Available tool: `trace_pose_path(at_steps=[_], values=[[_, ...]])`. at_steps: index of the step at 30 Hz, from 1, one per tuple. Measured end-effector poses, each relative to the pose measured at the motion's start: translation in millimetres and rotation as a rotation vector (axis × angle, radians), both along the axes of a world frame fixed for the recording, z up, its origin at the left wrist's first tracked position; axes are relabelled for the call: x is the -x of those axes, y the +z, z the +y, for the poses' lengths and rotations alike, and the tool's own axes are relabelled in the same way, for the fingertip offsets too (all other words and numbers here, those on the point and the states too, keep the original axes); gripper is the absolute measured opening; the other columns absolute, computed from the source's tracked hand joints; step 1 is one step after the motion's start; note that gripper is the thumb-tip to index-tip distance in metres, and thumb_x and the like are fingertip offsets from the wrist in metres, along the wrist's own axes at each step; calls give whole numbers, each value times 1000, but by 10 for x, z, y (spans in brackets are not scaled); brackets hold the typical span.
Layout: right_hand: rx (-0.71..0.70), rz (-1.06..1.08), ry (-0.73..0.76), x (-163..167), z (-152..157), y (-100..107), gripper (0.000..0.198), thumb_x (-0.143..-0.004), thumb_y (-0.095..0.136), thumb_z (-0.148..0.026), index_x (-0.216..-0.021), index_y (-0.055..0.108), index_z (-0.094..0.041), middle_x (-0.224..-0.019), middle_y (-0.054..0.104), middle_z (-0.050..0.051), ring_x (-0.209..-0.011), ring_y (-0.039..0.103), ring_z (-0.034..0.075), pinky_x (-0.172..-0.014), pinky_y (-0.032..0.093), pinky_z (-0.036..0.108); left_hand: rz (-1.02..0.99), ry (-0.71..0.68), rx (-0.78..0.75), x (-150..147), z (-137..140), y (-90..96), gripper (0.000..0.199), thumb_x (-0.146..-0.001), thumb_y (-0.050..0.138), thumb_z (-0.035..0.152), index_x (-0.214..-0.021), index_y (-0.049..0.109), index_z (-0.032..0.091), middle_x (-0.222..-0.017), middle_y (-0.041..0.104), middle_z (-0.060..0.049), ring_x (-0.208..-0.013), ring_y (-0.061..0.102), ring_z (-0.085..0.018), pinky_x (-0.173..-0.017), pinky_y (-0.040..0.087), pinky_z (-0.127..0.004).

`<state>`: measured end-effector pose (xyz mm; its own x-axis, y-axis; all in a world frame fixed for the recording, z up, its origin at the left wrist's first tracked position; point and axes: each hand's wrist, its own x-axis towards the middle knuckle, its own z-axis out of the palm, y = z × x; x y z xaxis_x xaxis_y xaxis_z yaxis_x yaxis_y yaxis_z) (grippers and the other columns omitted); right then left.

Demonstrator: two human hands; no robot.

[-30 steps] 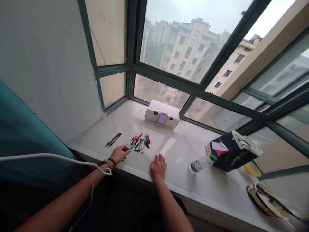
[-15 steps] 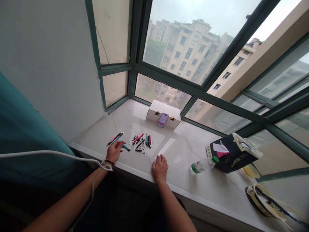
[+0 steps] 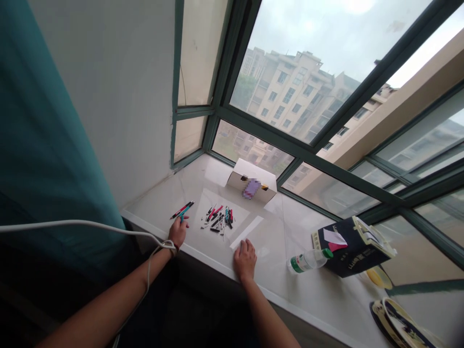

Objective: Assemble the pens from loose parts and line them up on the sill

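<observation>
My left hand (image 3: 178, 232) is at the front left of the white counter (image 3: 268, 256), fingers pinched round a light-blue pen piece (image 3: 182, 218). Just beyond those fingertips, a few pens (image 3: 183, 209), red, black and blue, lie side by side. To the right is a loose pile of pen parts (image 3: 219, 220): pink, black and blue barrels, small dark pieces and thin refills. My right hand (image 3: 245, 260) rests on the counter near its front edge, fingers loosely bent downward, with nothing visible in them.
A white box (image 3: 252, 176) with a blurred purple patch stands by the window. At right lie a clear bottle (image 3: 308, 261) with a green cap and a dark carton (image 3: 353, 246). A round container (image 3: 402, 319) sits farther right. A white cable (image 3: 90, 223) crosses above my left forearm.
My left hand has brought the blue pen piece from beside the pile to the pens at left. My right hand stays on the counter. The camera view has shifted.
</observation>
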<state>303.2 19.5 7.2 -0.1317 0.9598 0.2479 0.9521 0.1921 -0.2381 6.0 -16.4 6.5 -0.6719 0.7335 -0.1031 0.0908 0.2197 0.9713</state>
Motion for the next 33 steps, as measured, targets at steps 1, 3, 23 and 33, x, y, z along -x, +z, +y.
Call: trace_pose_path(at_steps=[1, 3, 23, 33], values=[[-1, 7, 10, 5, 10, 18, 38, -89, 41, -23, -121, 60, -18, -137, 49, 13, -125, 44, 26, -99, 36, 38, 73, -97, -26, 10, -24, 3, 37, -87, 40, 46, -106, 59, 21, -73, 62, 0, -63, 58, -14, -62, 48, -24], [13, 24, 79, 69, 47, 99, 33, -88, 43, -22, -113, 64, -19, -130, 54, 12, -119, 49, 25, -97, 38, 36, 174, -252, -81, 18, -74, 20, 41, -90, 37, 45, -119, 55, 23, -77, 64, 0, -68, 60, -14, -70, 48, -25], [363, -580, 792, 1835, 744, 612, 28, -84, 47, -5, -100, 67, -16, -105, 63, 11, -93, 62, 19, -78, 46, 27, 563, -350, 53, -47, -153, -68, 29, -93, 32, 34, -74, 52, 24, -62, 58, -2, -62, 56, -18, -61, 31, -29], [323, 138, 612, 1708, 655, 696, 20, -85, 55, -17, -102, 66, -14, -90, 68, 6, -81, 61, 16, -79, 49, 29, 642, -368, 75, -93, -172, 13, 34, -97, 26, 38, -79, 51, 24, -72, 61, -4, -71, 59, -19, -65, 36, -28]])
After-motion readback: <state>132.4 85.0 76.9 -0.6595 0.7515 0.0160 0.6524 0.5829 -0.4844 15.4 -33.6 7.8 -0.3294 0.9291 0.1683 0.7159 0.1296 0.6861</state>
